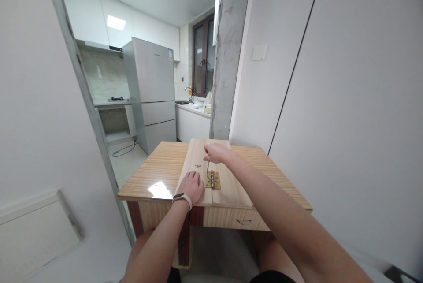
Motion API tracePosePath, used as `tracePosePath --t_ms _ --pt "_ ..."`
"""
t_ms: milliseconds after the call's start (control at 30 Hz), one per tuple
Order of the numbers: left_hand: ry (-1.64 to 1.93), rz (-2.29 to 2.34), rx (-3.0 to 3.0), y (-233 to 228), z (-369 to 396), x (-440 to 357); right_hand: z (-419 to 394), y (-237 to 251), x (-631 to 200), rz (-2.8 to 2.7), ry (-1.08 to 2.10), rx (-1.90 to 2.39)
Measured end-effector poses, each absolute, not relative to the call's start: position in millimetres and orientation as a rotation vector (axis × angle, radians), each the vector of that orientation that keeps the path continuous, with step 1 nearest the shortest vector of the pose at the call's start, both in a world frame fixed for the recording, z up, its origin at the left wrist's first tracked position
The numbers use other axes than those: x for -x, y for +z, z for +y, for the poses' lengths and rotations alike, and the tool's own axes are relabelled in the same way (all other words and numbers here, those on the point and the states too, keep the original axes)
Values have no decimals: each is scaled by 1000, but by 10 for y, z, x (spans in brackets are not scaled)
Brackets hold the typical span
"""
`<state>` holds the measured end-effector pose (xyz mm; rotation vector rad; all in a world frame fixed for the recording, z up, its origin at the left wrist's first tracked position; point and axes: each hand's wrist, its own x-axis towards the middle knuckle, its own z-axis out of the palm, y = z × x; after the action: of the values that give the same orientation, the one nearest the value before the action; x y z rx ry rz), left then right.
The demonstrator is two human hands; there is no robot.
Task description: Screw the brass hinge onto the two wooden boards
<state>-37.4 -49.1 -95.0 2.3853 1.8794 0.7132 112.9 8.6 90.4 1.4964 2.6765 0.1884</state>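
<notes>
Seated before a small wooden table (165, 164), knees just under its front edge. Two pale boards (228, 186) laid side by side on the tabletop, long edges meeting, running away from the viewer. Brass hinge (213, 180) lying flat across the seam near the front end of the boards. Left hand (192, 186) resting palm down on the left board, fingers spread a little and flat, fingertips just beside the hinge's left leaf; white band on that wrist. Right hand (215, 152) closed around the handle of a thin screwdriver (208, 166), fingers curled tight, shaft standing nearly upright with its tip down on the hinge's left leaf. Right forearm crossing low over the right board, hiding part of that board's surface. A few loose screws (197, 166) lying on the left board just behind the left hand, near the shaft but apart from it. Bright glare from the ceiling light on the bare tabletop left of the boards. Drawer front below the table's edge, with a thin dark handle. Behind the table, a rough concrete pillar (228, 53) rising just past the far end of the boards, a white wall with a switch plate to its right. Farther back on the left, through a doorway, a kitchen: tall grey refrigerator (153, 93), white counter with a sink and tap, dark-framed window, white upper cabinets. Cable trailing on the kitchen floor.
</notes>
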Motion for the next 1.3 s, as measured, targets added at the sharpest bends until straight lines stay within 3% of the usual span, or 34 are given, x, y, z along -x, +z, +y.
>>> tracePosePath --t_ms 1300 --pt "742 1885 -2409 -996 -465 386 -33 983 -1058 2623 274 -1502"
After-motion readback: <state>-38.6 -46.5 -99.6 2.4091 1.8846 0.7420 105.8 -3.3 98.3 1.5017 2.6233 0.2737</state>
